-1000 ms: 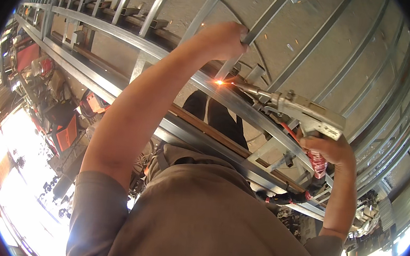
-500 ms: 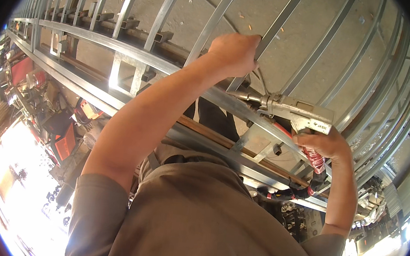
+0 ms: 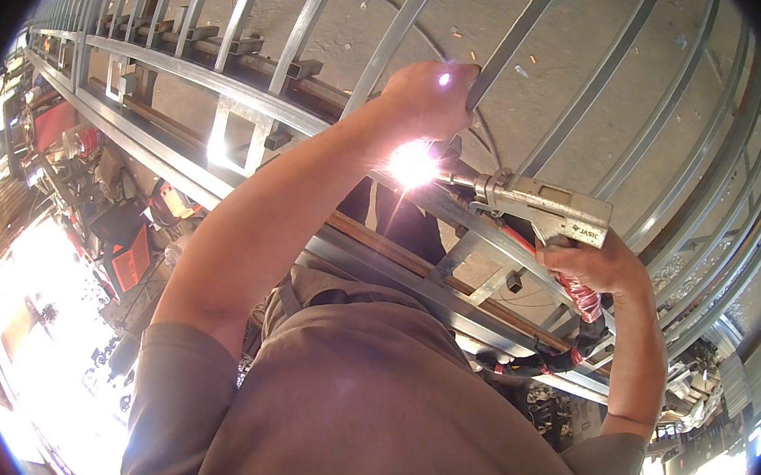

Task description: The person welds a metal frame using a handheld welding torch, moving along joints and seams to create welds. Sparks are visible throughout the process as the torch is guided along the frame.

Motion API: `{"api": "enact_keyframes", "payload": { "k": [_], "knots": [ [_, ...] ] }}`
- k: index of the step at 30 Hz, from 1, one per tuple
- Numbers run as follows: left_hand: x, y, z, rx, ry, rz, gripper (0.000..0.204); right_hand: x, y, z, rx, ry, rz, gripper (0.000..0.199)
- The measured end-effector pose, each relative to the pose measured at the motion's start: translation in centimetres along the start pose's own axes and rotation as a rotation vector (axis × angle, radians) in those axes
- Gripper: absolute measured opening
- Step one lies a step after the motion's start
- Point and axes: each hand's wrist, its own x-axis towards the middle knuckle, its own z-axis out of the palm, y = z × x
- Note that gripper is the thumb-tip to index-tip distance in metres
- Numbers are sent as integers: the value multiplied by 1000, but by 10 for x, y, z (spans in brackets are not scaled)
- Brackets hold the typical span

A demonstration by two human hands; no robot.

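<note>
My right hand (image 3: 605, 265) is wrapped round the grip of a pale welding gun (image 3: 544, 205), a red-wrapped cable (image 3: 583, 298) running down from below it. The gun's nozzle points left, and a brilliant welding arc (image 3: 414, 164) burns at its tip, hiding the joint there. Just above the glare, my left hand (image 3: 430, 101) is closed round the lower end of a square metal bar (image 3: 515, 42). That bar slants up and away, in a row with several similar bars. The row meets a long horizontal metal rail (image 3: 207, 85).
A second rail (image 3: 146, 151) runs nearer my body, with short tube stubs (image 3: 303, 69) along the frame. Beyond the bars lies a concrete floor (image 3: 474, 27) with scraps and a thin cable (image 3: 419, 29). Jumbled equipment (image 3: 127, 254) stands at the lower left.
A bright arc has lit at the nozzle tip, and the welding gun has shifted slightly left. My left hand keeps its hold on the bar.
</note>
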Motion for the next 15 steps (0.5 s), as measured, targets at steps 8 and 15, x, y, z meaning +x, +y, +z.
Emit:
{"api": "enact_keyframes", "payload": {
  "k": [8, 15],
  "knots": [
    [2, 1, -4, 6, -90, -32, 51, -1, 5, 0, 29, 2, -22, 45],
    [1, 5, -7, 21, -111, -49, 48, -2, 9, -2, 23, 10, -8, 52]
  ]
}}
